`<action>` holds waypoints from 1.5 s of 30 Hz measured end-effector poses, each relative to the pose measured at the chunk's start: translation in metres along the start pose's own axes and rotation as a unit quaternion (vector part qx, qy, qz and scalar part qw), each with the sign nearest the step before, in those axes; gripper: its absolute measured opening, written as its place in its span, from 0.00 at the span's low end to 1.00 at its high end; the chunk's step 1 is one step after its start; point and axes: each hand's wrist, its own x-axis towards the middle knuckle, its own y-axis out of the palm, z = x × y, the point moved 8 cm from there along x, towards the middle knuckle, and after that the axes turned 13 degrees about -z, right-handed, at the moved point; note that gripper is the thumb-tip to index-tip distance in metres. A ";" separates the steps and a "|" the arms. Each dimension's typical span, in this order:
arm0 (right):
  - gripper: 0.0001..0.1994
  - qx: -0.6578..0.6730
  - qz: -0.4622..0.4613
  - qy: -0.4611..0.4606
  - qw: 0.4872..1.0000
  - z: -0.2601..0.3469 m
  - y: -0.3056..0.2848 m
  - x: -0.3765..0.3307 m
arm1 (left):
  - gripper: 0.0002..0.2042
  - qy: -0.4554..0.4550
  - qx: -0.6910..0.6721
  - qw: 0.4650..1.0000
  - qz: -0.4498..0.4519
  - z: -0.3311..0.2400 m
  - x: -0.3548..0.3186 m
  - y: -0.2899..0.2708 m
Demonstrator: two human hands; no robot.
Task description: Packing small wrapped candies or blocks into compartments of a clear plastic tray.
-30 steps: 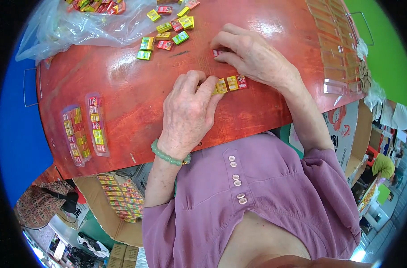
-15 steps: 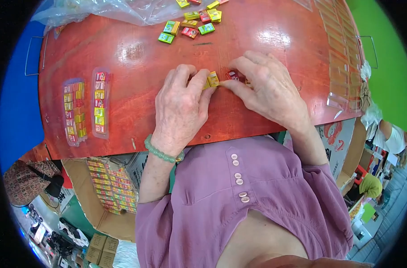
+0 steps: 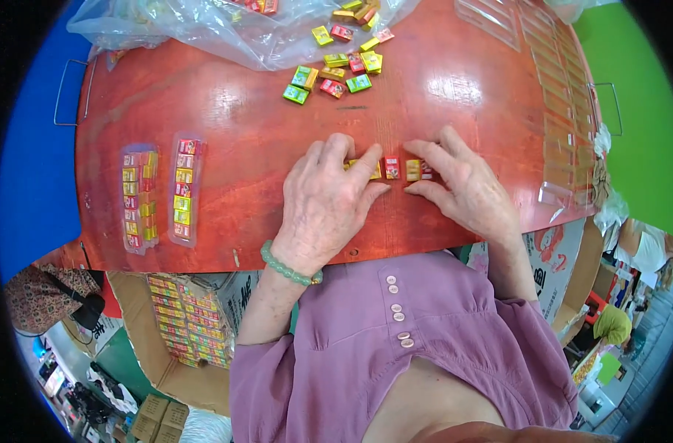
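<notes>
Tiny printed boxes stand in a short row on the red tabletop before me. My left hand (image 3: 329, 188) has its thumb and index finger curved around the left end, where a yellow box (image 3: 375, 170) shows. A red box (image 3: 392, 168) sits upright in the middle, between both sets of fingertips. At the right end, my right hand (image 3: 462, 181) holds a yellow box (image 3: 413, 170) between thumb and finger, with a dark red box (image 3: 426, 170) just behind it under the palm. The fingers partly hide both ends of the row.
Two clear plastic trays, one (image 3: 184, 190) beside the other (image 3: 138, 199), hold rows of boxes at left. Loose boxes (image 3: 333, 88) lie at the far side by a clear plastic bag (image 3: 233, 33). Empty clear trays (image 3: 554, 111) line the right. A carton (image 3: 196, 384) of packed boxes stands below.
The red box now shows in the row between my hands. My right hand has opened from a fingertip touch to a wider hold around boxes. The whole view has shifted slightly.
</notes>
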 end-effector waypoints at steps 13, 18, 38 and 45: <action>0.15 0.090 0.085 -0.070 0.990 0.019 0.018 0.048 | 0.15 -0.026 0.019 0.999 -0.044 0.013 -0.003 -0.011; 0.11 0.052 -0.079 -0.114 0.989 0.013 0.018 0.096 | 0.14 -0.024 0.003 0.998 -0.049 0.012 -0.003 -0.010; 0.11 0.211 -0.066 0.115 0.968 -0.005 -0.001 0.023 | 0.25 -0.072 -0.101 0.992 0.004 0.029 -0.006 -0.016; 0.09 0.286 -0.049 0.095 0.952 0.015 0.018 0.022 | 0.18 -0.088 -0.106 0.990 -0.015 0.031 -0.012 -0.019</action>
